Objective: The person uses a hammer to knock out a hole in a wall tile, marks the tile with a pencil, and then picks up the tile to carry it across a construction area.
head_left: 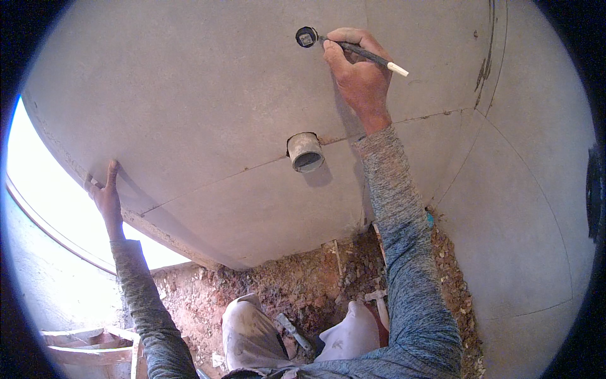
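- One slim dark tool (379, 59), pale at one end, points at the right rim of one round dark opening (307, 37) in a grey wall (189, 82).
- The right hand (363, 72) pinches that tool between thumb and fingers.
- The left hand (108, 199), thumb and fingers spread, touches the wall's left edge.
- One pipe stub (306, 151) juts out below the opening, toward the wall's lower edge.
- Two tools (293, 331) lie on rough earth (303, 275).

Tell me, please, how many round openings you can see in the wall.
2. One dark opening is beside the tip of the pale-ended tool in the right hand; the other, lower, surrounds the protruding pipe. Others may be hidden.
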The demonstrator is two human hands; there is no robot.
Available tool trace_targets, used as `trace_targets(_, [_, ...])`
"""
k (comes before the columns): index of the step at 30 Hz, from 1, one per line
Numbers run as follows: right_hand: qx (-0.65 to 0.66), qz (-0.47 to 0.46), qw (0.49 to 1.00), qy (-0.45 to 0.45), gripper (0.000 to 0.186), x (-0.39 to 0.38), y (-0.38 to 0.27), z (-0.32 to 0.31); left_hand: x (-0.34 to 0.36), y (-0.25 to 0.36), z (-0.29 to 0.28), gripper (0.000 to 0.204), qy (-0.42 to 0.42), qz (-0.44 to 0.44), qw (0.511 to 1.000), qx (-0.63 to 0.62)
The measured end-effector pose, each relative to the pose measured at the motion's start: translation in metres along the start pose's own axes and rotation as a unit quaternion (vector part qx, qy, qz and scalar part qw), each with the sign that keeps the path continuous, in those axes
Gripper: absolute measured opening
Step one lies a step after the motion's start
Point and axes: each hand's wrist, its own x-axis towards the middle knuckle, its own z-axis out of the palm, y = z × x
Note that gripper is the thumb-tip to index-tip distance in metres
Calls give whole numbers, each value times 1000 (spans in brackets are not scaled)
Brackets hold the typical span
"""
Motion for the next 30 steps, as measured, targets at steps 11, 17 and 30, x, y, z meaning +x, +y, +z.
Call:
trace_targets(11, [-52,-47,997,-21,6,-2,6,-3,-4,10,0,108,11,-17,1000,14])
trace_targets(17, [-50,-47,997,-24,7,-4,3,-3,-6,11,-2,109,6,-10,1000,-15])
trace_targets(30, [-39,-36,998,-22,7,-5,1,-3,-2,4,-1,111,8,-16,1000,10])
